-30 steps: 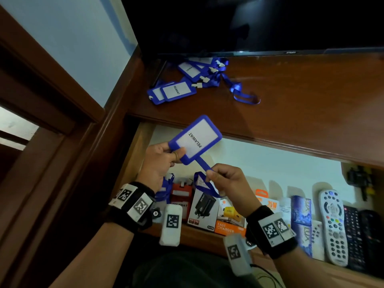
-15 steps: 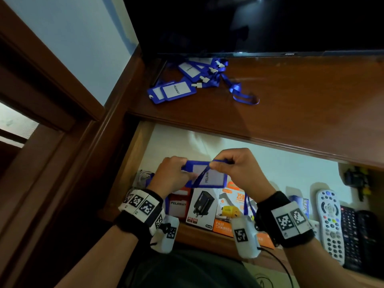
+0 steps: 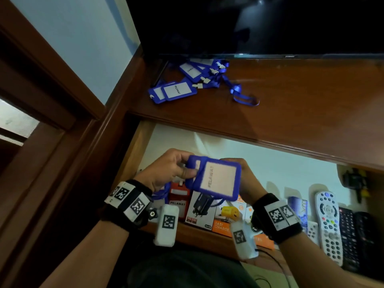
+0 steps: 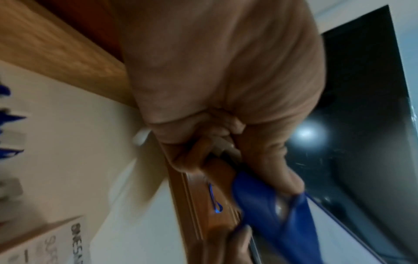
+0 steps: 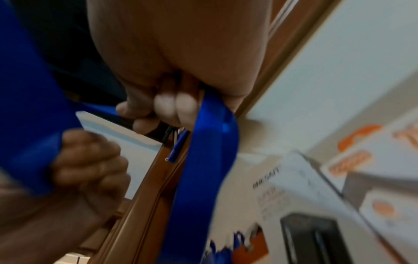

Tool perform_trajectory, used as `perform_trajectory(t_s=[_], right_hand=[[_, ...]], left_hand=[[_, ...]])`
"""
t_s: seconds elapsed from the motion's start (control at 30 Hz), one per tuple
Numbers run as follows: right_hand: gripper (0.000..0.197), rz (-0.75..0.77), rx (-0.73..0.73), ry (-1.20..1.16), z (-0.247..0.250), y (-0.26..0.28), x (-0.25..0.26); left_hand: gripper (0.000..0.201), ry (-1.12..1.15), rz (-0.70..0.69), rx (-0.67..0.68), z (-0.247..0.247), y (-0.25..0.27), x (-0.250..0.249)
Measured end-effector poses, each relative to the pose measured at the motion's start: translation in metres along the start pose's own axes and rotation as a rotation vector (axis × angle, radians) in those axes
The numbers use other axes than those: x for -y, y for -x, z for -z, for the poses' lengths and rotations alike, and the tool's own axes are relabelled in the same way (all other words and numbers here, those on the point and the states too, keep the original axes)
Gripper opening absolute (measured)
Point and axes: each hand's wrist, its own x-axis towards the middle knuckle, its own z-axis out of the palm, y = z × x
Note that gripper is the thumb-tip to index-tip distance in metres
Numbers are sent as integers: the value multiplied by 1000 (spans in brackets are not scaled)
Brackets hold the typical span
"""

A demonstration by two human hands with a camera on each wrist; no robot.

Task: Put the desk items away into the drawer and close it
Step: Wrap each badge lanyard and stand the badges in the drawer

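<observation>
Over the open drawer (image 3: pixel 145 146) both hands hold a blue badge holder (image 3: pixel 218 178) with a white "PELAWAT" card; it is blurred. My left hand (image 3: pixel 172 169) pinches its left end. My right hand (image 3: pixel 247 179) is behind its right side, fingers curled round the blue lanyard strap (image 5: pixel 208 160). The strap also shows by my left hand's thumb in the left wrist view (image 4: pixel 271 205). A pile of several more blue badge holders (image 3: pixel 176 88) with lanyards (image 3: pixel 239 92) lies on the desk top (image 3: pixel 301 104) under the dark screen.
The drawer holds charger boxes (image 3: pixel 202 208), a red badge holder (image 3: pixel 178 196), orange boxes (image 3: pixel 223 225), a white remote (image 3: pixel 329 223) and black remotes (image 3: pixel 353 235) on the right. A black monitor (image 3: pixel 249 23) stands at the back of the desk. Wooden framing (image 3: pixel 52 100) runs along the left.
The held badge came down from in front of the desk edge to just above the drawer contents, then turned its card face up. My right hand moved from below it to its right side.
</observation>
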Motion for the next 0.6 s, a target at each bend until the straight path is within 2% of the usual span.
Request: perform_trajectory(t_s=[0.1,0.2,0.27,0.37,0.47,0.6], right_hand=[[32,-90,-60,-115,-20,-1,-5],[31,-212,-78,-140,-35,-10,-14],[33,-191,-38,-81,-44,-14,-17],[30,-137,75,191,-49,-16,-16],[27,-85,205,477,-49,-18,-9],[27,-28,276,565,-43,-13,9]], left_hand=[[25,96,-60,-164,-7,-7,5],[21,132,-16,-388,-13,-14,14],[17,106,30,-521,-15,-18,22],[12,86,56,-694,-17,-20,32],[10,29,44,-765,-12,-18,38],[10,-220,33,-668,-6,-17,39]])
